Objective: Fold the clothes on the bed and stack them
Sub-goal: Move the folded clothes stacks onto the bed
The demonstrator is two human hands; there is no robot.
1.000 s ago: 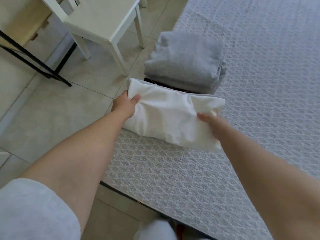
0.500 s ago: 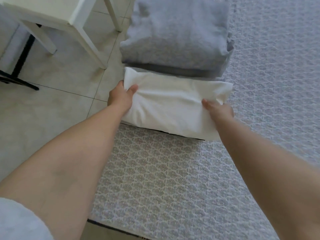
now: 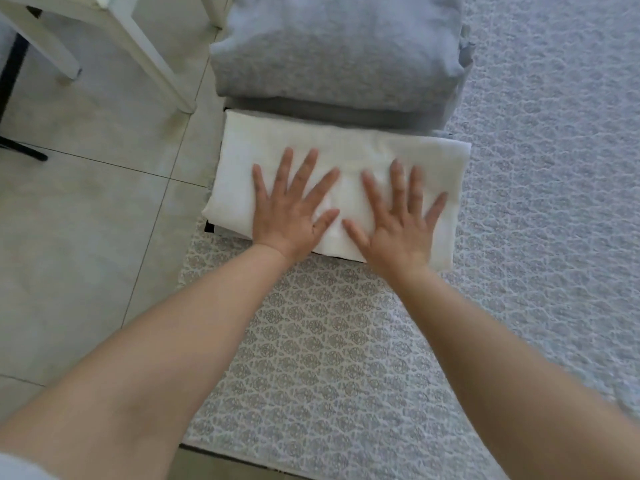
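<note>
Fingers (image 3: 282, 168) of both hands spread wide, holding nothing: left hand (image 3: 289, 211) and right hand (image 3: 398, 223) press flat on the folded white cloth (image 3: 346, 147). It lies at the bed (image 3: 311, 358) edge, touching a folded grey stack (image 3: 336, 50). White chair (image 3: 149, 60) stands on the tiled floor (image 3: 86, 237).

both hands (image 3: 291, 216) released, flat on white garment (image 3: 346, 150)

Patterned bed (image 3: 346, 358) with white (image 3: 346, 147) and grey folded clothes (image 3: 339, 50).

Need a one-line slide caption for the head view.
Both hands, left and right, press flat on folded white cloth.
</note>
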